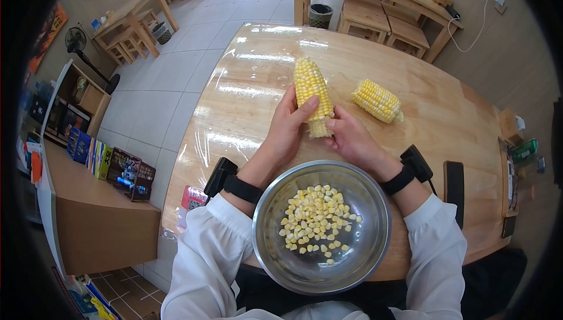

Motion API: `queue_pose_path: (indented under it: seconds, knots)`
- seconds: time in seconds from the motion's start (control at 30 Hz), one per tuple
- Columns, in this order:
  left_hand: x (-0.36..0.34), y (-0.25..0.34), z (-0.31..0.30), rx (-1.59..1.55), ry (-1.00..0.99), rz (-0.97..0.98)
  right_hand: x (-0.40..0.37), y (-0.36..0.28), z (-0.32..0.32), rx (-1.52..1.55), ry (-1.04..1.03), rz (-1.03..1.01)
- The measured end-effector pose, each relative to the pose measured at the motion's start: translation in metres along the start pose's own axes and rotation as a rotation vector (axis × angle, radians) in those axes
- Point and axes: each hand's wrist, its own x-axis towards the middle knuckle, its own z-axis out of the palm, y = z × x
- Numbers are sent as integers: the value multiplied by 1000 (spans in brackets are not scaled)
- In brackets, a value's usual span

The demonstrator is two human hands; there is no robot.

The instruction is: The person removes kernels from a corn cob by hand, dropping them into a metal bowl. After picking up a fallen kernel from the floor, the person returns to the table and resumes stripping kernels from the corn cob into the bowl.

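Observation:
Held upright above the table is an ear of corn [309, 79], its lower end partly stripped of kernels. My left hand [287, 122] is closed around its left side, thumb pressed across the kernels. At the bare lower end, my right hand [350, 135] grips the cob with thumb and fingers. Closer to me, a steel bowl [375, 249] contains a heap of loose yellow corn kernels [316, 217]. A second, shorter piece of corn [377, 101] lies on the table to the right of my hands.
The wooden table [246, 73] has a shiny plastic cover. A black flat object [453, 194] lies right of my right arm, and a pink card with a code [192, 198] by my left arm. A tissue box [511, 126] and green can [524, 151] stand at the right edge.

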Motion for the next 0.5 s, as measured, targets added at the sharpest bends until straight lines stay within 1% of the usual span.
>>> queue_pose_path:
  seconds: [0.07,0.13,0.27,0.33,0.5]
  knots:
    - [0,0,0,0,-6,1,-1,-2,3,19,11,19]
    - [1,-1,-2,4,19,-4,-2,-4,6,215,-41,0]
    - [0,0,0,-2,9,11,-4,-3,4,145,-24,12]
    - [0,1,0,-49,33,-10,-3,-2,3,55,-21,-2]
    - [1,0,-1,3,23,13,-3,-3,2,111,-28,17]
